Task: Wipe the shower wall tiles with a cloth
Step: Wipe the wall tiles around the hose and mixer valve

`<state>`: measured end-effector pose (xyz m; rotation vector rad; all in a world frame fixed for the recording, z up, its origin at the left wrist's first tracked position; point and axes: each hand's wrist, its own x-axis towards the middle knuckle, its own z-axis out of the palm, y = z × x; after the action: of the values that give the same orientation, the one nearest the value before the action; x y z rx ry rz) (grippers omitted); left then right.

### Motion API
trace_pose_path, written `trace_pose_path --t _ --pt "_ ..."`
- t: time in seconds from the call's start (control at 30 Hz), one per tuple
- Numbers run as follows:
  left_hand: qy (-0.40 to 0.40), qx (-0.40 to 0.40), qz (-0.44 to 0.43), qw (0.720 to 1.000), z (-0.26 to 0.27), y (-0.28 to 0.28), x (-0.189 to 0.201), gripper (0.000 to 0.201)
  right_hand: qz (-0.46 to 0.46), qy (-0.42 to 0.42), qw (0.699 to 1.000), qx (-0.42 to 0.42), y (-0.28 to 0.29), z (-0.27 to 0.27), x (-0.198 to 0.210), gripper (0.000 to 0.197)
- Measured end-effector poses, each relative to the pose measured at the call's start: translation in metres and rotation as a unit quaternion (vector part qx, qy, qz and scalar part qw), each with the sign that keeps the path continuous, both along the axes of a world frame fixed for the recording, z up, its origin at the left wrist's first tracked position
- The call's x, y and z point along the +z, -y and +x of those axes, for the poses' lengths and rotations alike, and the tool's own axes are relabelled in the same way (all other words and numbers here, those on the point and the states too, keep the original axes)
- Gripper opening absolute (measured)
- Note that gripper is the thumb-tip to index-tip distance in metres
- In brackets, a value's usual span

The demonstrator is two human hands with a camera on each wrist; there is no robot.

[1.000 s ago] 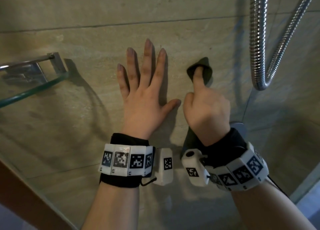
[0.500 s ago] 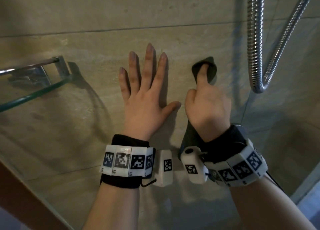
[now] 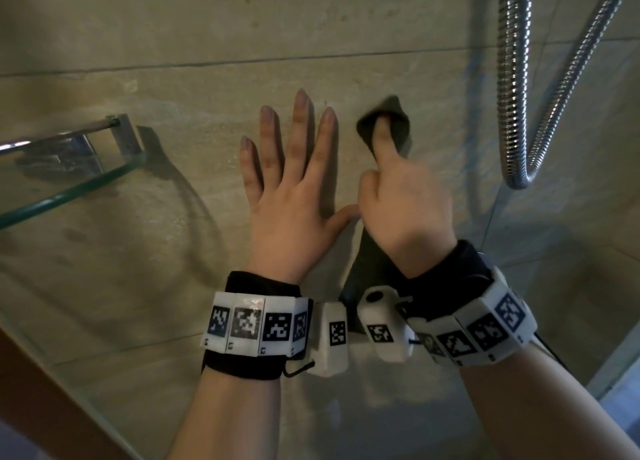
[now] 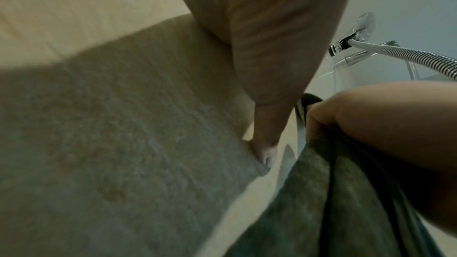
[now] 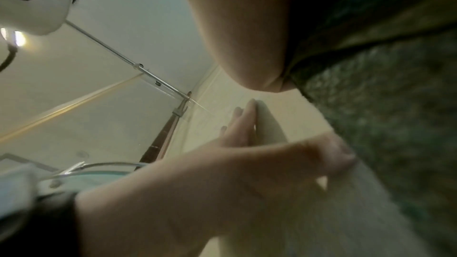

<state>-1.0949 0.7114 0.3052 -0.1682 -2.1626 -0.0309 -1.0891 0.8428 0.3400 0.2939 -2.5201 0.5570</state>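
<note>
dark cloth [image 3: 398,124] pressed on the tan wall tiles [image 3: 173,217], bunched over one pointing fingertip, likely to rub one small spot hard. rest of it hangs down under the right hand [image 3: 401,214], gripped by curled fingers so nothing slips. left hand [image 3: 291,196] just beside, flat on the tile, fingers spread and holding nothing, probably for balance. glass shelf [image 3: 69,189] off left, shower hose [image 3: 512,120] off right.
</note>
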Motion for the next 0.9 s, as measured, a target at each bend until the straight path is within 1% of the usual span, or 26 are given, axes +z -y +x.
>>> trace_pose_path --t 0.07,0.1,0.23,0.3,0.47,0.53,0.6,0.67,0.73,0.8,0.9 --pt "0.001 0.001 -0.002 1.0 -0.001 0.001 0.0 0.107 -0.006 -0.043 0.999 0.005 -0.004 -0.003 0.009 0.058" --pt "0.002 0.003 -0.004 1.0 -0.001 0.001 0.0 0.108 -0.008 -0.054 0.998 -0.008 -0.007 -0.005 0.013 0.057" --pt "0.001 0.006 -0.006 1.0 0.0 0.0 0.0 0.11 -0.018 -0.049 0.996 -0.077 -0.017 -0.011 0.02 0.059" --pt "-0.003 0.006 -0.005 1.0 -0.001 0.0 -0.001 0.11 -0.032 -0.041 0.995 -0.088 -0.018 -0.012 0.016 0.062" --pt "-0.009 0.004 -0.007 1.0 -0.001 0.001 -0.002 0.109 -0.04 -0.009 0.998 -0.05 -0.016 -0.007 -0.01 0.062" --pt "-0.009 -0.002 -0.008 1.0 0.0 0.002 -0.005 0.107 -0.064 -0.039 0.997 -0.005 -0.014 -0.003 -0.028 0.059" --pt "-0.007 -0.007 -0.007 1.0 0.002 0.002 -0.009 0.105 -0.11 -0.056 0.992 0.037 -0.012 0.001 -0.047 0.059" --pt "-0.009 -0.005 -0.005 1.0 0.003 0.001 -0.013 0.102 -0.12 -0.037 0.991 0.039 -0.01 0.003 -0.062 0.06" --pt "-0.012 -0.006 0.0 1.0 0.005 0.0 -0.019 0.099 -0.106 0.0 0.994 0.019 -0.009 0.007 -0.071 0.058" --pt "-0.007 -0.015 0.003 1.0 0.007 -0.002 -0.025 0.098 -0.094 0.037 0.995 -0.001 -0.008 0.011 -0.076 0.056" --pt "0.001 -0.03 0.0 1.0 0.009 -0.002 -0.036 0.096 -0.09 0.056 0.994 -0.011 -0.007 0.015 -0.079 0.058"
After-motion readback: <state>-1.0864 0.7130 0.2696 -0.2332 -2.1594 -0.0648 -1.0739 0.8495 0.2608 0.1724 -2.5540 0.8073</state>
